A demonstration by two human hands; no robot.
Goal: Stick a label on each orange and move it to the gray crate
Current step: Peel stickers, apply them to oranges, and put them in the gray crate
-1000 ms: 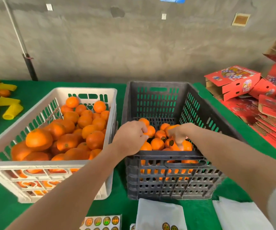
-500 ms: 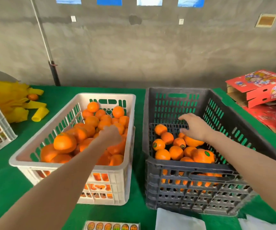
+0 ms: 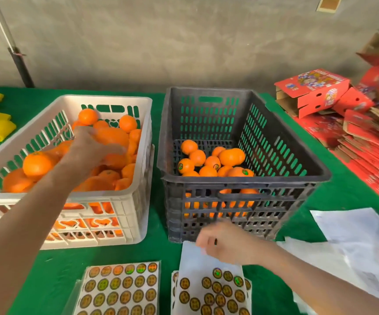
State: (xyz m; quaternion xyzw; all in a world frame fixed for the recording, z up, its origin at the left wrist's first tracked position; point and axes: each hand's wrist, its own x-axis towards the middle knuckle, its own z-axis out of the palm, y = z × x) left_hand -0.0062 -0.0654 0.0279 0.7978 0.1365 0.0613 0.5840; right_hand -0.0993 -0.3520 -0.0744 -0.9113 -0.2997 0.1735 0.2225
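Orange fruit (image 3: 111,136) is lying under the blurred left hand (image 3: 88,153), grip unclear, while the right hand (image 3: 226,245), hold also unclear, should be peeling one round gold label (image 3: 206,282) cleanly.

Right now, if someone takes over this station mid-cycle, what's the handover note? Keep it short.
Left grip: down among the oranges in the white crate. It is blurred, so can't tell if it holds one.
Right grip: fingers curled over the top of the part-used label sheet. Can't tell if it pinches a label. A full sheet lies beside it.
Done: a batch of moved oranges sits in the gray crate, some showing labels.
Left: the white crate is heaped. Each orange needs a label, then goes into the gray crate.
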